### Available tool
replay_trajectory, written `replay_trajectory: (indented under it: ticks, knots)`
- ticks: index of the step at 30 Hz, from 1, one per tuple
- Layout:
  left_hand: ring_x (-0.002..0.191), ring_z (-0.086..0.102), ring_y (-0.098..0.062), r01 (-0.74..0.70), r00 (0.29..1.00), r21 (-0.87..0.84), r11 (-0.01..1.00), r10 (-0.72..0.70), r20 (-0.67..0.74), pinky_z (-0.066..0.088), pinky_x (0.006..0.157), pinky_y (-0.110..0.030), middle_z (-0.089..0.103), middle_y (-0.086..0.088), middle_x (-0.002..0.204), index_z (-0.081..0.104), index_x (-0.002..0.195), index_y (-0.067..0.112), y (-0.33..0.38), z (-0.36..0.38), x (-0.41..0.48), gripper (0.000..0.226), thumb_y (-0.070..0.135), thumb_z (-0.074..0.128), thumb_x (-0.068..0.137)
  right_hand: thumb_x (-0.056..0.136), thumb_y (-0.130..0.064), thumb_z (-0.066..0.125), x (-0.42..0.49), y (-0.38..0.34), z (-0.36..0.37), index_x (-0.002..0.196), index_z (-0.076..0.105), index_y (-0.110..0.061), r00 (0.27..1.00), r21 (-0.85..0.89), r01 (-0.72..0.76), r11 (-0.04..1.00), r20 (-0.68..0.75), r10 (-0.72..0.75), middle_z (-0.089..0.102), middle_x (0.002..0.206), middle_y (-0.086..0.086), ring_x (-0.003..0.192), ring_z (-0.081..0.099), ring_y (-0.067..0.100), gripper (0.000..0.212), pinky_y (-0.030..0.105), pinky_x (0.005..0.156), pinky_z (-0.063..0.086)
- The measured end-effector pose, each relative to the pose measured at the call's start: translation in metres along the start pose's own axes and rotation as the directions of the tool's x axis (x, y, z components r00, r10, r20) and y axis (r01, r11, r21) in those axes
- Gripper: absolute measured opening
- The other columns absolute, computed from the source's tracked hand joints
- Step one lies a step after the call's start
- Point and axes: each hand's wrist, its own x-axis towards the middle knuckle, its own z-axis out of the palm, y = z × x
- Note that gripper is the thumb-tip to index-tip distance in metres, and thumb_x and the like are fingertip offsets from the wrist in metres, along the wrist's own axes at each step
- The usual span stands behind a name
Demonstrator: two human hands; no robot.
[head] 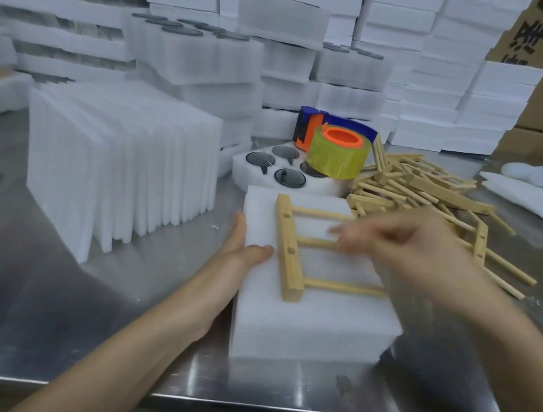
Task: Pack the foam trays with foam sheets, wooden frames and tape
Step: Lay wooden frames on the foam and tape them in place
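The left grip, fingers flat, is bracing a white foam block on the steel tabletop. A ladder-like wooden frame is lying atop it under the blurred right grip, whose hold is unclear.

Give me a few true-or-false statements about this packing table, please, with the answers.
1. A wooden frame lies on top of the white foam block. True.
2. The right hand holds the tape dispenser. False: the dispenser sits on a foam tray behind the block.
3. The left hand rests against the block's left side. True.
4. The pile of spare frames lies left of the block. False: it lies to its right.
5. The foam sheets stand on edge. True.
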Motion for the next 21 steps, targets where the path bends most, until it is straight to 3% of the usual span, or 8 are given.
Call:
replay_trajectory:
  ticks: [3, 5, 7, 10, 12, 16, 19, 21]
  knots:
    - [0.126, 0.049, -0.002, -0.002, 0.999, -0.039, 0.999, 0.001, -0.035, 0.040, 0.107, -0.034, 0.033, 0.028, 0.146, 0.001, 0.150, 0.047, 0.000, 0.002, 0.002, 0.075, 0.029, 0.051, 0.097, 0.094, -0.030, 0.059, 0.055, 0.023, -0.028, 0.082, 0.075, -0.026, 0.920, 0.041, -0.064, 0.997, -0.386, 0.075, 0.070, 0.074, -0.010, 0.070, 0.062, 0.001, 0.020, 0.014, 0.063, 0.046]
    - [0.131, 0.046, -0.007, 0.004, 0.999, -0.031, 1.000, -0.005, -0.038, 0.037, 0.110, -0.038, 0.031, 0.023, 0.151, 0.004, 0.149, 0.048, -0.001, 0.002, 0.001, 0.072, 0.027, 0.050, 0.097, 0.096, -0.030, 0.055, 0.097, 0.046, -0.036, 0.110, 0.067, -0.024, 0.919, -0.083, -0.222, 0.971, -0.350, 0.181, 0.065, 0.098, -0.004, 0.088, 0.061, 0.013, 0.020, 0.026, 0.076, 0.049]
    - [0.128, 0.046, -0.002, 0.008, 0.999, -0.048, 0.999, -0.010, -0.045, 0.040, 0.106, -0.033, 0.028, 0.025, 0.151, 0.005, 0.150, 0.046, 0.000, 0.003, 0.003, 0.071, 0.029, 0.049, 0.097, 0.097, -0.037, 0.052, 0.134, 0.069, -0.035, 0.138, 0.046, -0.020, 0.886, -0.007, -0.391, 0.920, -0.274, 0.374, 0.054, 0.122, 0.001, 0.102, 0.059, 0.021, 0.044, 0.035, 0.083, 0.052]
    - [0.120, 0.046, 0.002, 0.014, 0.989, -0.120, 0.993, -0.032, -0.145, 0.039, 0.097, -0.024, 0.028, 0.020, 0.150, 0.006, 0.152, 0.037, 0.000, 0.002, 0.013, 0.067, 0.031, 0.046, 0.098, 0.094, -0.050, 0.053, 0.169, 0.078, -0.023, 0.139, 0.037, -0.017, 0.742, 0.361, -0.573, 0.736, -0.153, 0.653, 0.046, 0.129, 0.005, 0.111, 0.057, 0.028, 0.058, 0.033, 0.060, 0.054]
    - [0.131, 0.042, -0.003, 0.005, 0.992, -0.159, 0.987, -0.025, -0.122, 0.031, 0.111, -0.030, 0.029, 0.019, 0.152, 0.005, 0.151, 0.042, -0.003, -0.001, 0.015, 0.069, 0.039, 0.046, 0.097, 0.089, -0.056, 0.055, 0.184, 0.081, -0.019, 0.128, 0.037, -0.019, 0.657, 0.397, -0.651, 0.647, -0.133, 0.742, 0.042, 0.119, 0.009, 0.107, 0.056, 0.033, 0.057, 0.036, 0.059, 0.054]
    - [0.135, 0.038, -0.003, -0.006, 0.994, -0.167, 0.986, -0.012, -0.105, 0.024, 0.117, -0.038, 0.033, 0.022, 0.151, 0.010, 0.148, 0.051, -0.011, -0.010, 0.014, 0.082, 0.060, 0.054, 0.079, 0.088, -0.052, 0.057, 0.197, 0.084, -0.018, 0.114, 0.040, -0.021, 0.619, 0.355, -0.674, 0.648, -0.206, 0.757, 0.048, 0.100, 0.008, 0.077, 0.055, 0.026, 0.044, 0.035, 0.049, 0.053]
    - [0.139, 0.030, 0.000, -0.027, 0.990, -0.150, 0.988, 0.006, -0.140, 0.018, 0.119, -0.038, 0.024, 0.025, 0.153, 0.017, 0.148, 0.048, -0.009, -0.012, 0.017, 0.098, 0.067, 0.056, 0.061, 0.089, -0.049, 0.054, 0.195, 0.087, -0.027, 0.125, 0.044, -0.019, 0.643, 0.363, -0.647, 0.671, -0.214, 0.735, 0.053, 0.112, 0.010, 0.088, 0.060, 0.028, 0.048, 0.038, 0.053, 0.055]
    - [0.138, 0.025, 0.006, -0.088, 0.976, -0.138, 0.987, 0.057, -0.210, 0.017, 0.119, -0.035, 0.024, 0.027, 0.151, 0.025, 0.147, 0.044, -0.009, -0.013, 0.017, 0.088, 0.063, 0.056, 0.067, 0.091, -0.046, 0.053, 0.187, 0.086, -0.034, 0.128, 0.045, -0.020, 0.688, 0.393, -0.591, 0.705, -0.211, 0.694, 0.055, 0.116, 0.008, 0.091, 0.062, 0.027, 0.046, 0.036, 0.053, 0.057]
